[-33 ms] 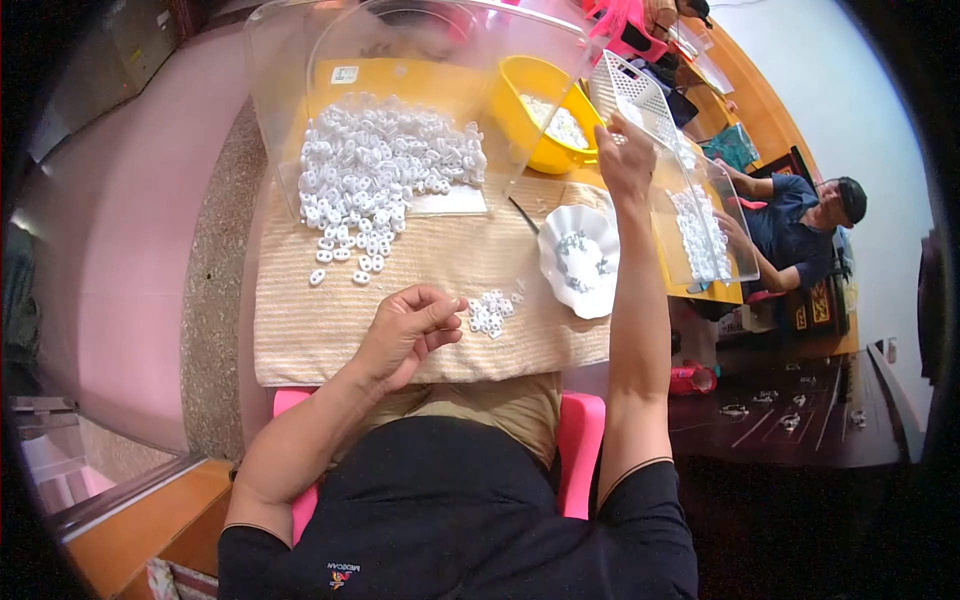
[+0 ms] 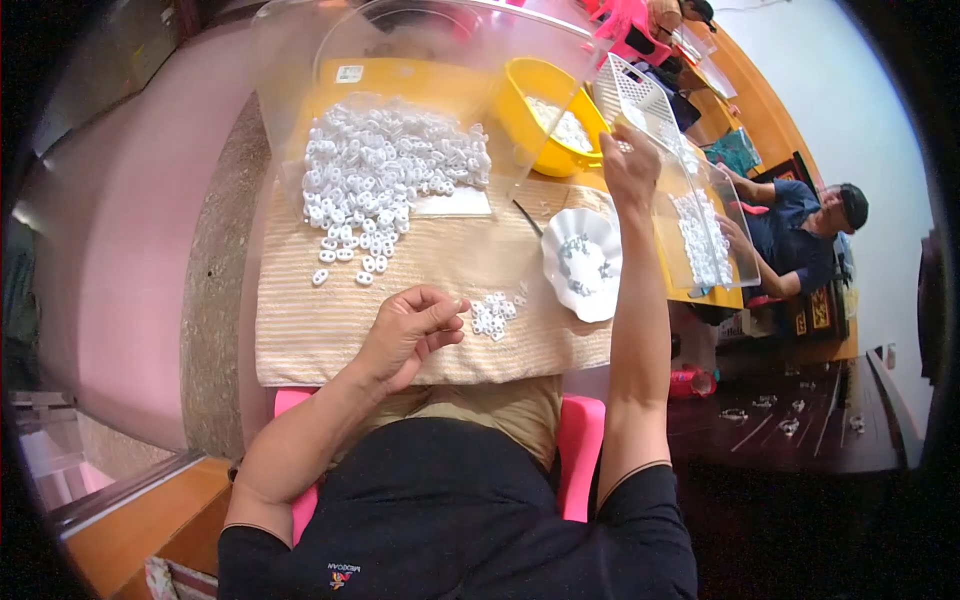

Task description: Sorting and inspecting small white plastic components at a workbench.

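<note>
My left hand [image 2: 415,330] hovers over the towel's near part, thumb and forefinger pinched together; what is at the tips is too small to make out. Right beside those fingertips lies a small group of white plastic pieces [image 2: 493,315] with holes. My right hand [image 2: 632,172] is stretched far forward and closed, near the yellow basin [image 2: 515,105] with white pieces inside; anything in its grip is hidden. Below that hand sits a white wavy-rimmed dish [image 2: 593,300] holding small grey-and-white parts. A large heap of white two-holed oval pieces [image 2: 390,160] spills out of a clear plastic bin [image 2: 275,120].
A striped towel [image 2: 310,340] covers my work surface. A thin dark stick [image 2: 527,217] lies by the dish. At right, a co-worker [image 2: 815,235] reaches into another clear bin [image 2: 745,265] of white pieces. A white perforated basket [image 2: 640,90] stands behind my right hand.
My right hand has come slightly back toward me, still closed. The whole view has shifted a little. My left hand keeps its pinch in the same place.
</note>
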Motion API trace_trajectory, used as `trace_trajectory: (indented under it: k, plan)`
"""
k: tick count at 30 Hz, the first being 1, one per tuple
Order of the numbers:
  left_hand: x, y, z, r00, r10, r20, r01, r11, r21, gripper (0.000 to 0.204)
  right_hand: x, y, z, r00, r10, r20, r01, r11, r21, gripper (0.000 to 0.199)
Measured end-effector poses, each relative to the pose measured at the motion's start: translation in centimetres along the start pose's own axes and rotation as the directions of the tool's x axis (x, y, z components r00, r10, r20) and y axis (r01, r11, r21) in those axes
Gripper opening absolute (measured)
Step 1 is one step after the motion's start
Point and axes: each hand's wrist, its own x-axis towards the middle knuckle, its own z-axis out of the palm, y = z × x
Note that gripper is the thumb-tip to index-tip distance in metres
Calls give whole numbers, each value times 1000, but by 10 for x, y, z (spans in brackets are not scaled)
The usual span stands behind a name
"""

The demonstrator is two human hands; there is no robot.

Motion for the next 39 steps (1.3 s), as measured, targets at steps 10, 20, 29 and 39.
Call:
trace_trajectory:
  k: [10,20,29,39]
  plan:
    - [0,0,-1,1000,25,-8,-25,999,24,8,-109,-71,24,902,-61,428,-236,760,605,14]
    - [0,4,-7,995,78,-65,-76,996,39,9,-113,-96,-27,717,-119,686,-166,927,335,20]
    - [1,2,-3,995,71,-70,-68,996,56,9,-146,-86,-52,538,-201,818,-45,963,266,23]
    - [0,1,-2,995,71,-76,-66,995,72,9,-154,-85,-52,522,-159,838,-40,977,210,16]
